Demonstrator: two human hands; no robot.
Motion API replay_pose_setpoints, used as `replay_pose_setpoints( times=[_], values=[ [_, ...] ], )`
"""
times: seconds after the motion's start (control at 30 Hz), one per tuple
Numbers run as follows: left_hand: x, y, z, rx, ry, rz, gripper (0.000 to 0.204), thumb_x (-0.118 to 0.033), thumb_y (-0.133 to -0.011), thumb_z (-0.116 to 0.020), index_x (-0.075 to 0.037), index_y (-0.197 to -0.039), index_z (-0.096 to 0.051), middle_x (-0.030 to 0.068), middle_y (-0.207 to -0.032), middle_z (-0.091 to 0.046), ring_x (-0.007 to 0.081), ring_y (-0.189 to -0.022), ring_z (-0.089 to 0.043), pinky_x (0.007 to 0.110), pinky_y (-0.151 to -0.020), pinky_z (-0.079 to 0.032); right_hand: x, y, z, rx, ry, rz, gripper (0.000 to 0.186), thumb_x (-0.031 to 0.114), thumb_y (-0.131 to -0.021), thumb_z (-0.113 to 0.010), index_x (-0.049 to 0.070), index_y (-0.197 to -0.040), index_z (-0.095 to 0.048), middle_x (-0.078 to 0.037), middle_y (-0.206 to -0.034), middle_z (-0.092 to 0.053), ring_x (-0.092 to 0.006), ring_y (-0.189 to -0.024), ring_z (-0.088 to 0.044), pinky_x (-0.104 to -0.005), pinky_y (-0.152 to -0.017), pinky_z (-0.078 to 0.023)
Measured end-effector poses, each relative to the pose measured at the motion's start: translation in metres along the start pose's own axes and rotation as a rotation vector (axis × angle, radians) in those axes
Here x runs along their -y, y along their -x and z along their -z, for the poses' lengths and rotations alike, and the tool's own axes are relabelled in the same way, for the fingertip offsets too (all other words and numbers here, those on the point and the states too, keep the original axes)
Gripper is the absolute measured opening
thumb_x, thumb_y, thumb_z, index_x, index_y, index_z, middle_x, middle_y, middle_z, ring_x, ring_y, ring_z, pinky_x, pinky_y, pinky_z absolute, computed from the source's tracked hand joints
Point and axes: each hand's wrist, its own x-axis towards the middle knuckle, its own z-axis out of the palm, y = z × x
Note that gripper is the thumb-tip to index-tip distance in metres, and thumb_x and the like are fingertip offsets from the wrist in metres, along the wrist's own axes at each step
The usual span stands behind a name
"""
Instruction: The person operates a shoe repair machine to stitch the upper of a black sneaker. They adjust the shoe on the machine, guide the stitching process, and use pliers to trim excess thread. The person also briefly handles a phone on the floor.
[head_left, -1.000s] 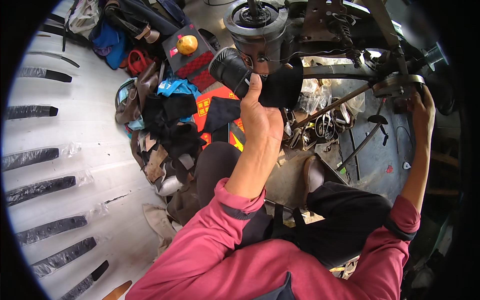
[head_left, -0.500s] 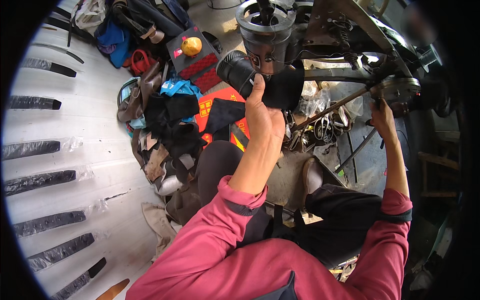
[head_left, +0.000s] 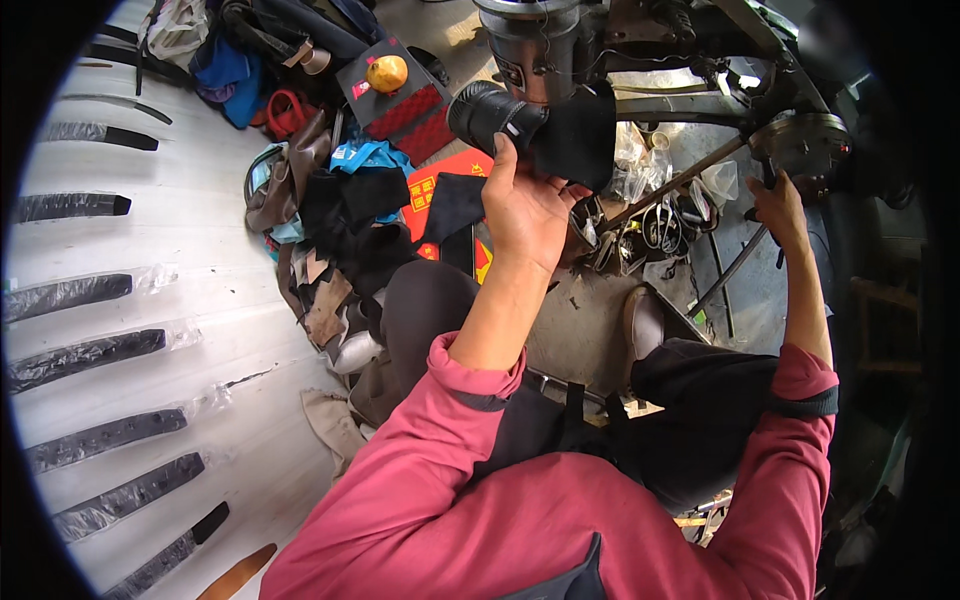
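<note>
My left hand (head_left: pixel 524 215) is closed on a black leather piece (head_left: pixel 575 140), thumb on the near side and fingers tucked beneath. Its left part, a ribbed tube-like black section (head_left: pixel 490 112), sticks out past the thumb; whether this is a boot I cannot tell. The leather lies against the lower part of a dark metal machine (head_left: pixel 535 50) with a round body. Over on the right, my right hand (head_left: pixel 785 208) grips a small dark handle beside the machine's round wheel (head_left: pixel 808 145); the fingers partly hide the handle.
On the left, plastic-wrapped dark strips (head_left: pixel 100 355) lie along a white surface (head_left: pixel 250 430). Leather scraps (head_left: pixel 335 300) and a red printed box (head_left: pixel 465 165) sit beyond my knee. A yellow round fruit (head_left: pixel 387 74) rests on a dark box. Metal rods (head_left: pixel 690 180) cross below the machine.
The view has shifted slightly, and the machine appears higher in it. My left hand has tilted, with the leather turned and more of its tube-like part showing. My right hand stays by the wheel.
</note>
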Motion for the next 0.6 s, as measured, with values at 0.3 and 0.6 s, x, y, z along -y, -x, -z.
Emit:
replay_pose_setpoints(
  times=[0.3,0.6],
  values=[
    [-0.014,0.008,0.12,-0.308,-0.973,0.031,0.037,-0.034,-0.105,-0.062,-0.003,-0.084,-0.065,0.0077,-0.082,-0.07,0.022,-0.08,-0.07,0.034,-0.074,-0.053,0.02,-0.006,0.002,0.034,-0.125,0.059,0.037,0.032,-0.099,-0.066,-0.001,-0.114,-0.062,-0.006,-0.072,-0.061,-0.0177,-0.058,-0.06,-0.0351,-0.055,-0.048],
    [-0.018,0.008,0.241,-0.421,-2.05,0.032,0.027,-0.025,-0.085,-0.081,-0.011,-0.108,-0.075,0.0121,-0.122,-0.072,0.0349,-0.118,-0.06,0.046,-0.104,-0.047,0.015,-0.016,0.005,0.104,-0.089,0.061,0.038,0.036,-0.102,-0.062,0.001,-0.117,-0.061,-0.006,-0.073,-0.063,-0.0147,-0.056,-0.059,-0.0321,-0.046,-0.045]
  ],
)
